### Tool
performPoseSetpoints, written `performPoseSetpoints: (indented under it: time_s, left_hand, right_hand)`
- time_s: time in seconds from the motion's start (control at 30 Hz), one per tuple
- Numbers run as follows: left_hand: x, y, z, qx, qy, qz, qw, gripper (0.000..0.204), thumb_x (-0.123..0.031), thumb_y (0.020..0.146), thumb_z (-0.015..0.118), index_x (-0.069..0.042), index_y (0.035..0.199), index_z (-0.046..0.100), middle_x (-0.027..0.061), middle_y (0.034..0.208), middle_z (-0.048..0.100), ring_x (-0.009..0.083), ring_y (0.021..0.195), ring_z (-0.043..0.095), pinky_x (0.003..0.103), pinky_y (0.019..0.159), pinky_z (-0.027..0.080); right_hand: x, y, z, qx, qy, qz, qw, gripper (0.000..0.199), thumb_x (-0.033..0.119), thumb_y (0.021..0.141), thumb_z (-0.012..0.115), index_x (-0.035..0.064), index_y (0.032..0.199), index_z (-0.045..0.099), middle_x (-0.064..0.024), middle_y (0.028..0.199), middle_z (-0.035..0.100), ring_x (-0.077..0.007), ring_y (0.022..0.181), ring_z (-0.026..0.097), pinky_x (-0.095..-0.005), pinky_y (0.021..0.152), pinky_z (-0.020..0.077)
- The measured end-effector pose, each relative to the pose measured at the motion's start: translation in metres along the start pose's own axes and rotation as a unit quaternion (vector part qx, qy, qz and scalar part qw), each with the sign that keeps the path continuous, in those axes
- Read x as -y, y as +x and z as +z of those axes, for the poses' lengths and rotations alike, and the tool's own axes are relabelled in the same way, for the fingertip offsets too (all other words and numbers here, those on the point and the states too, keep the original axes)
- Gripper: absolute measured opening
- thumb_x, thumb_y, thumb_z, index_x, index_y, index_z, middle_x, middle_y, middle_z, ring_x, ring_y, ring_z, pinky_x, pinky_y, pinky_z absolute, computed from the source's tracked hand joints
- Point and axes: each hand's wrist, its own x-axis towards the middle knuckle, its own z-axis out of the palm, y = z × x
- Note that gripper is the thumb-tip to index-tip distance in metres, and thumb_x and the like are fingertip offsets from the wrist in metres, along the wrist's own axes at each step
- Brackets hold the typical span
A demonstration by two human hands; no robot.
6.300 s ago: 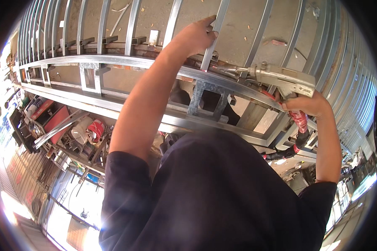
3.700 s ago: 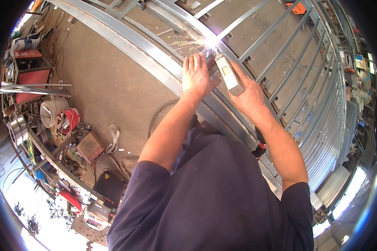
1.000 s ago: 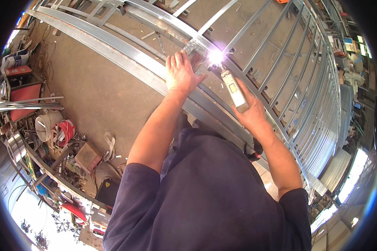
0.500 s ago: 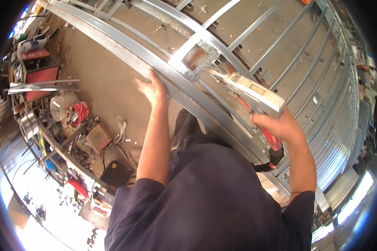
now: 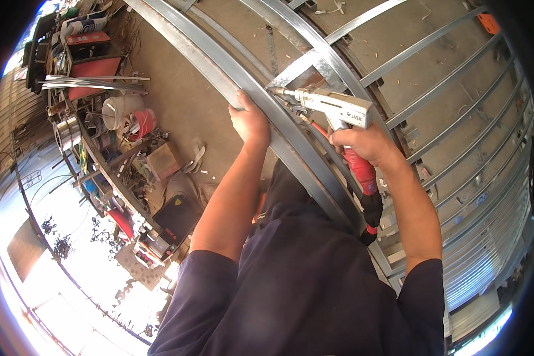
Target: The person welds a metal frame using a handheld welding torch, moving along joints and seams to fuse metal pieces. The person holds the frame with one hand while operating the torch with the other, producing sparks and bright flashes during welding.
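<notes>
Welding gun point(image 5: 338, 108) — metal frame point(image 5: 219, 56) beneath

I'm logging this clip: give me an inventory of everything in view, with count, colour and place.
Welding gun: one, pale grey and red, right of centre
Cable: one, black and red, below the welding gun
Long rails: several, silver, diagonal through the centre
Slats: many, silver, right side
Unidentified object: one, orange, top right
Metal strips: several, silver, upper left
White bucket: one, white, left
Red bucket: one, red, beside the white bucket
Box: one, brown, left
Spool: one, silver, far left
Floor: one, brown, behind
Shirt: one, dark, bottom centre
Left grip: one, bare, at the long rails' near edge
Right grip: one, bare, holding the welding gun
</notes>
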Motion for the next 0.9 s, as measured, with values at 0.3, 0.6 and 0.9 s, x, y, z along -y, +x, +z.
performPoseSetpoints:
  time_s: [0.3,0.6,0.9]
  left_hand:
    - [0.0017,0.0005,0.0028,-0.027,0.005,-0.001,1.000,0.084,-0.065,0.105,0.050,0.008,0.145,0.057,0.0321,0.127,0.072,0.0456,0.118,0.072,0.051,0.102,0.055]
    - [-0.0011,-0.0004,0.0022,-0.020,0.024,-0.007,0.999,0.084,-0.066,0.106,0.049,0.007,0.146,0.056,0.0313,0.129,0.071,0.0463,0.121,0.070,0.052,0.104,0.054]
    - [0.0049,0.0040,0.0030,-0.028,0.039,0.003,0.999,0.086,-0.066,0.105,0.048,0.008,0.148,0.054,0.0331,0.133,0.069,0.0491,0.125,0.067,0.054,0.108,0.052]
  right_hand:
    - [0.0053,0.0021,0.0010,0.003,0.005,-0.019,1.000,0.012,0.006,0.081,0.071,0.0011,0.092,0.070,-0.0040,0.076,0.067,-0.0140,0.065,0.063,-0.0316,0.060,0.0523]
    - [-0.0030,0.0068,0.0004,0.003,-0.021,-0.013,1.000,0.011,0.005,0.083,0.070,0.0012,0.093,0.070,-0.0033,0.079,0.068,-0.0129,0.066,0.064,-0.0307,0.061,0.0531]
    - [0.0027,0.0024,0.0056,-0.004,-0.023,-0.019,1.000,0.012,0.006,0.084,0.070,0.0015,0.095,0.071,-0.0029,0.079,0.068,-0.0128,0.067,0.064,-0.0300,0.062,0.0528]
